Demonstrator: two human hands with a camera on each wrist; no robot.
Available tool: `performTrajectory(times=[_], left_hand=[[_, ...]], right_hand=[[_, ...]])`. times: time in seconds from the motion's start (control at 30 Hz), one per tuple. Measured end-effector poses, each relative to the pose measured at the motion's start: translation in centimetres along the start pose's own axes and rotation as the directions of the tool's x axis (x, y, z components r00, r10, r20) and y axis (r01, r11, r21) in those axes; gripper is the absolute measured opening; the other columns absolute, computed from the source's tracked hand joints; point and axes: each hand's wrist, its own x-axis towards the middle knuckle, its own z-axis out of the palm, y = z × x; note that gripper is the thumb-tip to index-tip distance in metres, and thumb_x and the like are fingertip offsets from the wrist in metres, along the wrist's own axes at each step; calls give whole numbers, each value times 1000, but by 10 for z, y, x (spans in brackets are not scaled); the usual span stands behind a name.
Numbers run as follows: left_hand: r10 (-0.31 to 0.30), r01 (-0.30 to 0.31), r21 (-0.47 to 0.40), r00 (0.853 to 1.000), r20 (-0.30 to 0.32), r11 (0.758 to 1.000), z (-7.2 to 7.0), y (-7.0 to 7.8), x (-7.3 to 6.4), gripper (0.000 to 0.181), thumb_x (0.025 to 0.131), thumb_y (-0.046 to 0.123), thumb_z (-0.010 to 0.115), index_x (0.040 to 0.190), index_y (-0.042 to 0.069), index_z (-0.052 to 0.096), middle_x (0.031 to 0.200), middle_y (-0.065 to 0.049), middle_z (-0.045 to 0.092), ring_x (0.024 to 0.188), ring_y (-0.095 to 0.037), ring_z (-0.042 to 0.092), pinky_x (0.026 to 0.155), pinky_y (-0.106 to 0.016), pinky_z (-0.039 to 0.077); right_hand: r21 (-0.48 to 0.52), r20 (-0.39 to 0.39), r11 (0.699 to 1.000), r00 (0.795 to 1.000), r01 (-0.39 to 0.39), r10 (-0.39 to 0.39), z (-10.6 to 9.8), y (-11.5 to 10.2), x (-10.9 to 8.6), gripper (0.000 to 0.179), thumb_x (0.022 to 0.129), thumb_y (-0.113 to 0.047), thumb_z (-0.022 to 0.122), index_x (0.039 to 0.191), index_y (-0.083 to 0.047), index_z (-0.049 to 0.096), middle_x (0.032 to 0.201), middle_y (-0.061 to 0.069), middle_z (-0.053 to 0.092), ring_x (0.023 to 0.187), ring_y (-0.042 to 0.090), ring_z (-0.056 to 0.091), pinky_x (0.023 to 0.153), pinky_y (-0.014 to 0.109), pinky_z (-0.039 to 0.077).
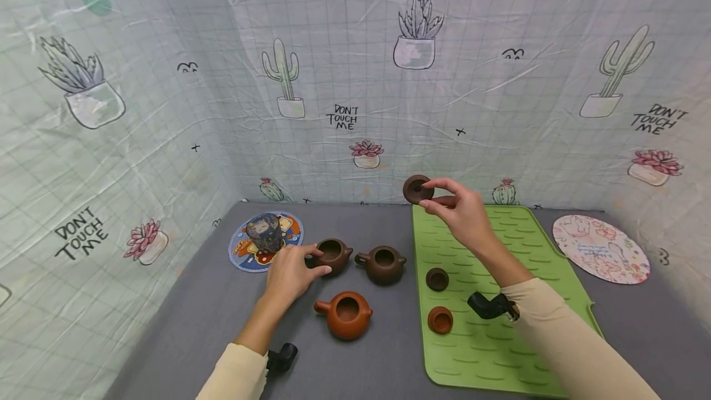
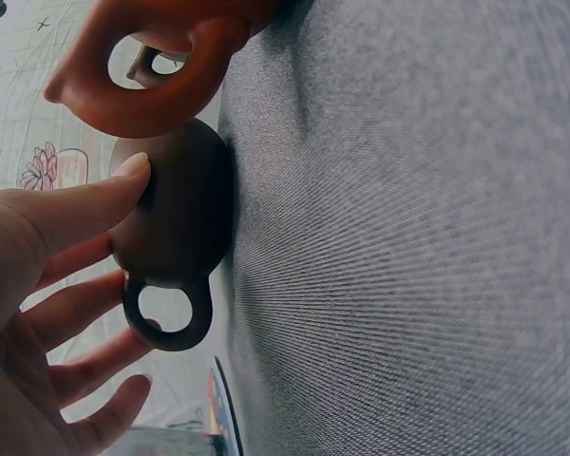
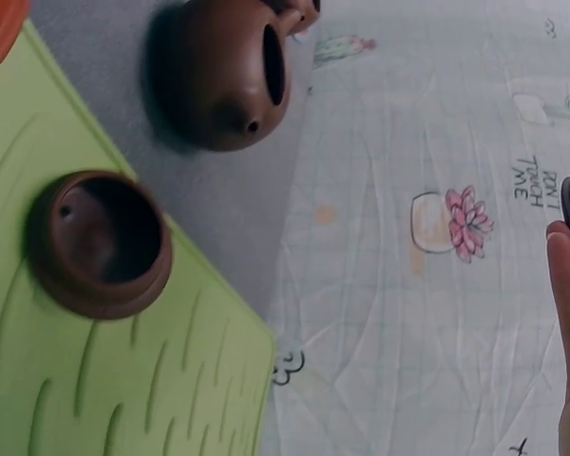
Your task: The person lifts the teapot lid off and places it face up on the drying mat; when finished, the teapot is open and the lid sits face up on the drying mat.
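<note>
My left hand (image 1: 290, 273) holds the leftmost dark brown teapot (image 1: 337, 262), thumb against one side and index finger across at the other. The left wrist view shows the thumb on its body (image 2: 185, 209), with its loop handle (image 2: 204, 318) beside the spread lower fingers. Raised above the mat's far left corner, my right hand (image 1: 463, 212) pinches a round dark brown lid (image 1: 412, 191) between thumb and fingers. A second brown teapot (image 1: 383, 273) and an orange-brown teapot (image 1: 345, 328) stand nearby, both uncovered.
On the green mat (image 1: 500, 350) lie a dark brown lid (image 1: 437, 279), hollow side up, and an orange-brown lid (image 1: 440, 321). A patterned cup (image 1: 263, 231) stands on a blue round coaster (image 1: 240, 252) at back left. A pink floral oval mat (image 1: 602, 249) lies right. Printed cloth (image 1: 333, 66) hangs behind.
</note>
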Motion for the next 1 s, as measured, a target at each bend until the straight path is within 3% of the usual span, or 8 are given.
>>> performTrajectory(times=[0.23, 0.47, 0.6, 0.87, 1.0], left_hand=[[5, -5, 1, 1000, -19, 1000, -3, -1, 4, 36, 74, 42, 91, 104, 24, 83, 125, -1, 76, 98, -31, 70, 73, -41, 53], [13, -13, -3, 1000, -9, 1000, -2, -2, 7, 37, 73, 41, 91, 104, 22, 83, 125, -2, 76, 100, -31, 71, 74, -42, 54], [20, -20, 0, 1000, -7, 1000, -2, -2, 8, 37, 73, 42, 91, 104, 22, 83, 124, -2, 76, 98, -30, 71, 72, -40, 54], [19, -19, -9, 1000, 2, 1000, -1, -3, 9, 36, 73, 41, 91, 102, 22, 83, 123, -3, 77, 94, -29, 72, 67, -36, 52], [18, -18, -10, 1000, 5, 1000, 0, -3, 10, 35, 73, 41, 91, 101, 22, 83, 123, -3, 77, 94, -30, 72, 68, -37, 52]], right_hand=[[-49, 2, 999, 1000, -3, 4, -6, 10, 0, 30, 94, -12, 73, 124, -9, 69, 130, 19, 70, 85, 7, 78, 62, 19, 55], [-46, 11, 999, 1000, -1, 1, -9, 19, -2, 29, 94, -7, 72, 123, -4, 68, 131, 23, 69, 81, -15, 68, 73, 15, 59], [-74, 23, 997, 1000, -8, 10, -11, 25, -4, 29, 94, -7, 71, 123, -4, 68, 135, 25, 66, 81, -16, 68, 72, 13, 57], [-114, 65, 991, 995, -70, 77, -15, 36, -9, 29, 97, -6, 68, 125, -5, 67, 143, 26, 60, 82, -16, 67, 73, 20, 60], [-126, 80, 986, 990, -105, 116, -15, 42, -12, 28, 97, -5, 67, 125, -6, 66, 144, 24, 60, 87, 3, 77, 59, 20, 54]])
